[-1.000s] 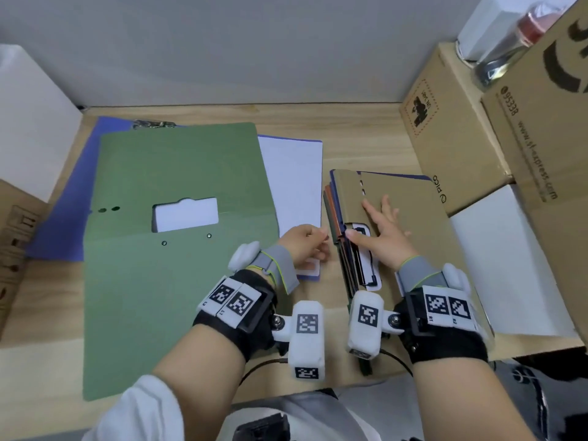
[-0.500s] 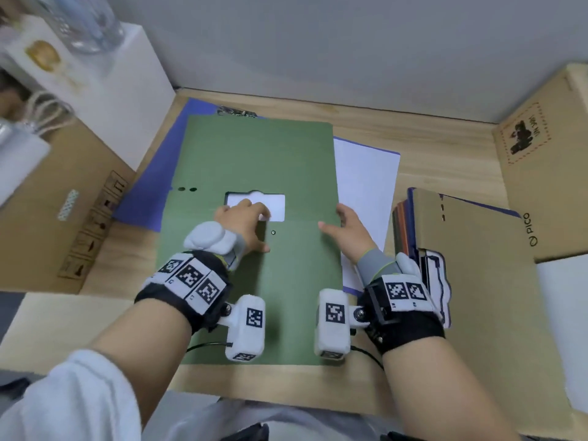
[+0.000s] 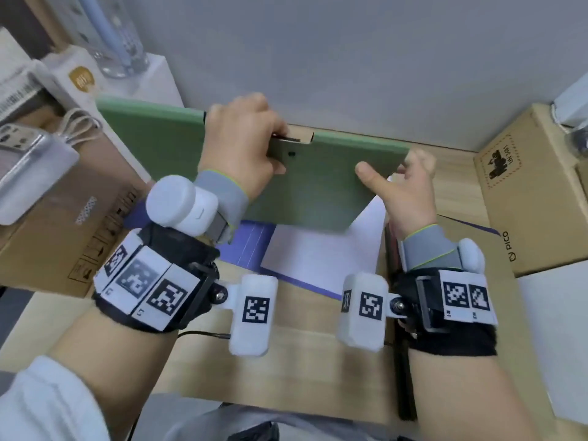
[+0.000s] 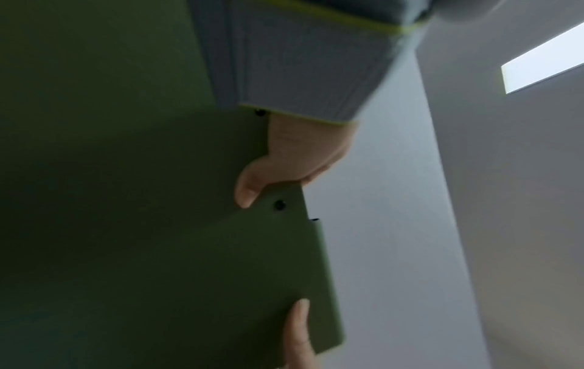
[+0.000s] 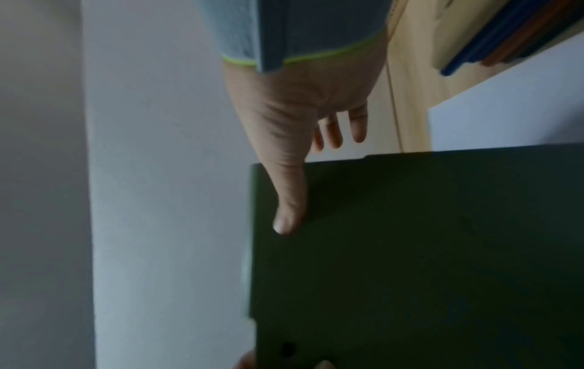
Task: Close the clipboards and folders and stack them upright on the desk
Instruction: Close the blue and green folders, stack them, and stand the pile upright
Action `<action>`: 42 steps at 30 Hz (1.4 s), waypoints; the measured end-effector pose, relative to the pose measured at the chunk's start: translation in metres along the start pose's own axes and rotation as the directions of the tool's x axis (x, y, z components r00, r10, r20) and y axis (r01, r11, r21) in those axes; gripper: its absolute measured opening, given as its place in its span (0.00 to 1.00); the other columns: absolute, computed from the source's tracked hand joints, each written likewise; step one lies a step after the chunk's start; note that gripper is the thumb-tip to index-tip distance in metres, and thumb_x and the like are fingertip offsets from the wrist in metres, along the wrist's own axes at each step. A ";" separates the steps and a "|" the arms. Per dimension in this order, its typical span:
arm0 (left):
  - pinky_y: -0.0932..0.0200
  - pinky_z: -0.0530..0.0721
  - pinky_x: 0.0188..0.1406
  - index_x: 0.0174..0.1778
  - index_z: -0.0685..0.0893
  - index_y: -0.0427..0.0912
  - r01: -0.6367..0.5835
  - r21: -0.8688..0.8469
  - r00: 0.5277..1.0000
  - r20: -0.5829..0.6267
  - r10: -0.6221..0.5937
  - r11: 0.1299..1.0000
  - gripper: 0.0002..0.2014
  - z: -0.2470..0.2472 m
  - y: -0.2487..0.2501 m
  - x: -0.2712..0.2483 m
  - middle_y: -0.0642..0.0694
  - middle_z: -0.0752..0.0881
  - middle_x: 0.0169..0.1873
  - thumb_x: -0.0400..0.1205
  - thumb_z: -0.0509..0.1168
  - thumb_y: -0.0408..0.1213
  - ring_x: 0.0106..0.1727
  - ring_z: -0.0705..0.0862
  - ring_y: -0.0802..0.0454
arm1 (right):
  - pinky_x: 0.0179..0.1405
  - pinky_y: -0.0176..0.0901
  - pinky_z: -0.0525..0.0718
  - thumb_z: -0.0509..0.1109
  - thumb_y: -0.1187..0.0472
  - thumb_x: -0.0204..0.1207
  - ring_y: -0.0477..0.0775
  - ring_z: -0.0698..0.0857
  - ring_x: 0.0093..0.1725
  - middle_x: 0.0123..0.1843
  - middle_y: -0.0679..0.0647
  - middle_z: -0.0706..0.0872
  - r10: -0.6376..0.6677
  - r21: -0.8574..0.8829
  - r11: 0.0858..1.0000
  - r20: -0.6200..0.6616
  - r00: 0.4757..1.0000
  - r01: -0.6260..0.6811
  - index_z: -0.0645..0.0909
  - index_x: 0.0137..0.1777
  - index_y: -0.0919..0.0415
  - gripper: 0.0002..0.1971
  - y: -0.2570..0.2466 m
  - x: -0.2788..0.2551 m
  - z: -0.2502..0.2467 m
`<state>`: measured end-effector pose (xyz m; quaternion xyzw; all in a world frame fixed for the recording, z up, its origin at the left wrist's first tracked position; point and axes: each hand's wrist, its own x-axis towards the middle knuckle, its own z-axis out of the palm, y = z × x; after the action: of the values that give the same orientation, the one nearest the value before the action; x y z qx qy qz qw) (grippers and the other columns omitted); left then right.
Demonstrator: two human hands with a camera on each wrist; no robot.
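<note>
the wooden desk [image 3: 321,361] runs from the near edge to the grey wall, and everything below is placed against the green folder [image 3: 165,144], the largest task thing now raised off it. half a second ago that folder lay flat and open on the desk with both hands on its face; now it is lifted, tilted up toward the wall, its long top edge roughly level. that means the green one has moved from lying open to being handled, probably on the way to being closed and stood up.

below the green folder, flat on the desk, lie a blue folder [image 3: 251,240] and a white sheet [image 3: 321,253] on it, both still open to view and likely still to be dealt with. right of the green folder, past its lower corner, a stack of closed folders [image 3: 393,249] lies flat, mostly hidden by the wrist. left of it sit cardboard boxes [image 3: 63,224]; further right, another cardboard box [image 3: 534,192].

the left hand [image 3: 241,148] grips the green folder's top edge at the clip cut-out, fingers curled over, thumb on the near face. the right hand [image 3: 404,189] pinches the folder's right edge, thumb flat on the near face and fingers behind. whether the cover is fully shut i cannot tell.
</note>
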<state>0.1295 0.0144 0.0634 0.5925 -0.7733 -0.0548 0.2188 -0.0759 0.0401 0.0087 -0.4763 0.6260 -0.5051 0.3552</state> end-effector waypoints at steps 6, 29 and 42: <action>0.72 0.67 0.36 0.34 0.72 0.54 -0.089 -0.375 0.967 -0.256 -0.011 0.923 0.18 -0.024 0.009 0.006 0.62 0.67 0.32 0.59 0.74 0.35 0.38 0.67 0.58 | 0.43 0.36 0.80 0.76 0.64 0.63 0.25 0.80 0.32 0.26 0.24 0.85 -0.088 -0.034 0.996 -0.045 0.995 0.086 0.87 0.44 0.55 0.09 -0.010 -0.007 -0.006; 0.49 0.64 0.77 0.77 0.63 0.32 0.655 0.421 0.487 0.400 -0.776 0.628 0.44 0.083 -0.199 -0.049 0.34 0.67 0.78 0.74 0.65 0.61 0.79 0.65 0.39 | 0.51 0.39 0.78 0.73 0.67 0.72 0.22 0.81 0.31 0.38 0.35 0.84 0.047 -0.043 0.997 -0.312 0.949 -0.063 0.81 0.39 0.51 0.09 0.044 -0.034 -0.022; 0.54 0.69 0.44 0.49 0.75 0.40 0.761 0.160 0.554 0.344 -0.758 0.629 0.23 0.056 -0.179 -0.031 0.36 0.74 0.38 0.64 0.80 0.34 0.39 0.76 0.51 | 0.55 0.46 0.81 0.74 0.64 0.70 0.52 0.83 0.47 0.45 0.53 0.87 0.098 -0.048 0.992 -0.299 0.949 -0.118 0.84 0.50 0.63 0.09 0.047 -0.030 -0.003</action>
<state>0.2725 -0.0187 -0.0565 0.8440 -0.4685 -0.2602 0.0221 -0.0812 0.0715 -0.0373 -0.3717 0.7133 -0.5297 0.2690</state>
